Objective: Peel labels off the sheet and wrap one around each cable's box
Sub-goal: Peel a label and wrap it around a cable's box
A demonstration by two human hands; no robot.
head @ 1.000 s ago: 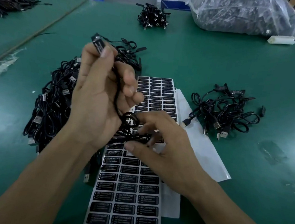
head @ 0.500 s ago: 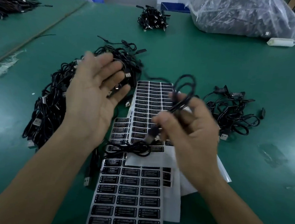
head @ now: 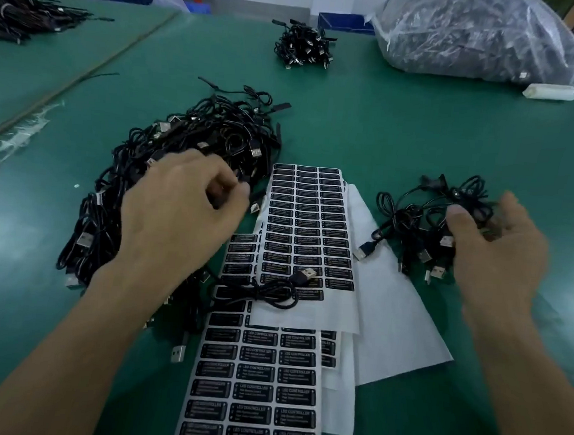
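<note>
The green surface spread out under both hands. Far beyond the right hand sat a clear plastic bag stuffed with dark cables. Beneath and beyond the left hand lay the big heap of black cables. Its fingers curled down into the heap; whether they pinched anything could not be told. Between the hands ran the overlapping label sheets, printed "LED CONTROLLER", some rows already bare. Under the right hand lay a smaller heap of cables. That hand hovered loosely spread over it, slightly blurred, thumb touching the wires, gripping nothing. One loose cable rested coiled on the sheets between the wrists.
</note>
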